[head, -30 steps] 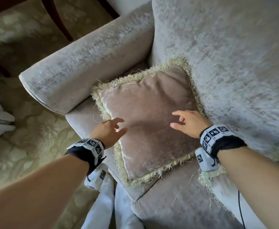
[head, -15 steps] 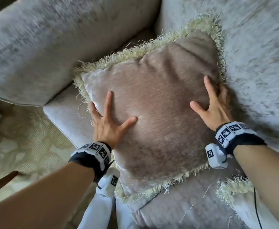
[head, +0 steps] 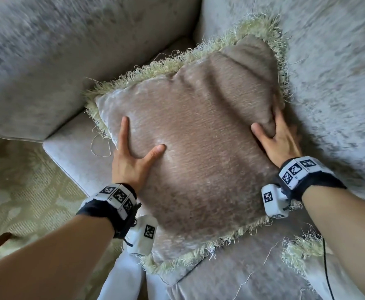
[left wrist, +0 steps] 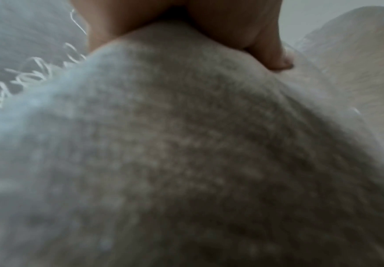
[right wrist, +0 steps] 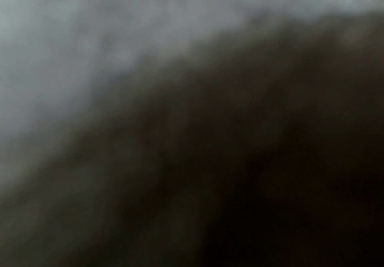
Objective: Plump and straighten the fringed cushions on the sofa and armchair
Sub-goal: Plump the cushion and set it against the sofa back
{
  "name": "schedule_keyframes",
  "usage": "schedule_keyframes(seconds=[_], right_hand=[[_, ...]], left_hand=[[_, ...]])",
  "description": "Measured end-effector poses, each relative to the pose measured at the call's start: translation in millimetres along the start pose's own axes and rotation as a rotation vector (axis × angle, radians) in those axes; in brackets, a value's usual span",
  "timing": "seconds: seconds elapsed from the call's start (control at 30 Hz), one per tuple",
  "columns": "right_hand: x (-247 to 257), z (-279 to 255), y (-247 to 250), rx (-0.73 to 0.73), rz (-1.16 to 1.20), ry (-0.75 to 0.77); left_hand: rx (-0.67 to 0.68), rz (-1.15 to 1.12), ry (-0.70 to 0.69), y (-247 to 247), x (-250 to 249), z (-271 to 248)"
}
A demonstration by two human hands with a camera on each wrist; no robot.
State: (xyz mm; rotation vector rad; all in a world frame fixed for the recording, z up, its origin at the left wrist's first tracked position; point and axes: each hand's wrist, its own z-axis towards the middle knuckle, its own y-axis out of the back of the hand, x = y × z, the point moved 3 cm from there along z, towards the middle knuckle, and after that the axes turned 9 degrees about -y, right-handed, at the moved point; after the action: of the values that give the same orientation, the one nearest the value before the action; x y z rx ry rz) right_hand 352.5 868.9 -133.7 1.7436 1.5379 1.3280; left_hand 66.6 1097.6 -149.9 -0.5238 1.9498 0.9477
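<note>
One fringed cushion point(head: 199, 152) stands tilted in the corner of the seat, its upper edge leaning on the backrest point(head: 328, 61) and its left edge just beside the armrest point(head: 58, 61). Its lower fringe lies on the seat cushion point(head: 242, 276).

Both hands bear on the cushion from opposite sides, a placement that appears intended to compress the filling inward and redistribute it. The left hand point(head: 131, 163) presses the left flank with its fingers point(head: 123, 131) straight and spread apart, thumb extended across the face; the left wrist view confirms skin against the pile. The right hand point(head: 279, 141) presses the right edge, thumb on the face and the remaining fingers extended behind the edge, largely hidden. Creases run from this hand toward the upper corner, which indicates that the fabric is under load.

Count: two hands, two wrist-worn cameras, one cushion in work. A second fringed edge point(head: 300, 252) shows at lower right; the item it belongs to cannot be determined. The right wrist view is dark.
</note>
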Motion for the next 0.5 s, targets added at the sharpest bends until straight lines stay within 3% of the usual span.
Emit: schedule_keyframes(seconds=[0.2,0.5], right_hand=[[3,-12,3,0.078,0.083,0.178],[36,-64,58,-0.073,0.288,0.322]], left_hand=[[-0.026,-0.087,-0.058,-1,-1,-1],[-0.09,-0.106,-0.273,22,-55,-8]])
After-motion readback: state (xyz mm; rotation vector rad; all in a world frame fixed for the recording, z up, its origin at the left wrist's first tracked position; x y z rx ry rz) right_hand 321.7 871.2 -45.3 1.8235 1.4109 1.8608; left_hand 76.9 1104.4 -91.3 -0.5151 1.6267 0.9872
